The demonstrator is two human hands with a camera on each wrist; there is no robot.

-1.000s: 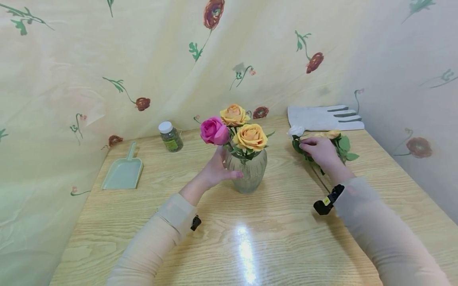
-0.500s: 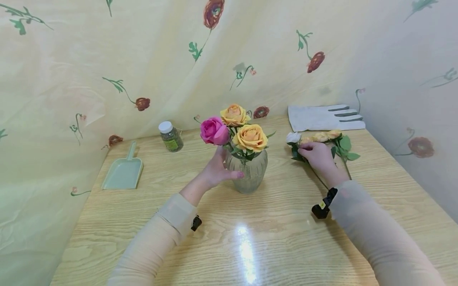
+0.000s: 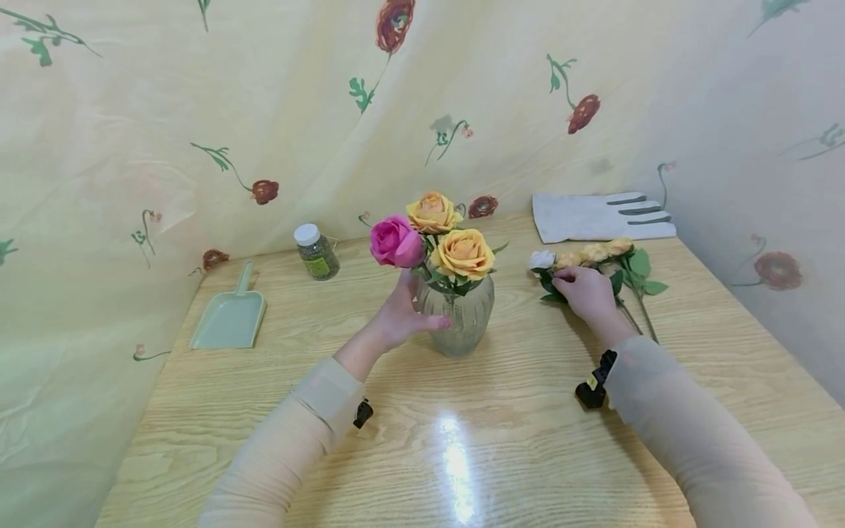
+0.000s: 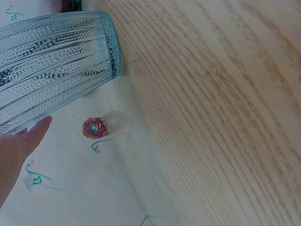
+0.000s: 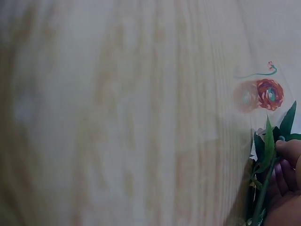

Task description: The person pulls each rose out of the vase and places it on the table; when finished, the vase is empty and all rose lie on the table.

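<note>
A ribbed clear glass vase [image 3: 458, 330] stands at the middle of the table, bearing a magenta rose [image 3: 397, 242] and two yellow-orange roses [image 3: 462, 254]. My left hand [image 3: 399, 315] holds the vase from its left side, thumb across the front. In the left wrist view, fingers [image 4: 37, 134] lie along the vase's glass wall [image 4: 56, 66]. To the right, my right hand [image 3: 587, 293] pinches the leafy stem [image 5: 269, 181] of a white rose [image 3: 543, 259], low over the table. Several pale yellow roses [image 3: 594, 253] lie right behind that hand, their stems partly hidden by it.
A white glove [image 3: 594, 218] lies at the back right by the patterned curtain. At the back left are a jar with a white lid [image 3: 318, 257] and a pale green dustpan [image 3: 231, 320]. The wooden table [image 3: 528, 440] reflects a bright light strip in front.
My right hand has shifted slightly left, and the white rose's head has turned and come lower, apart from the yellow ones. My left hand and the vase have stayed in place.
</note>
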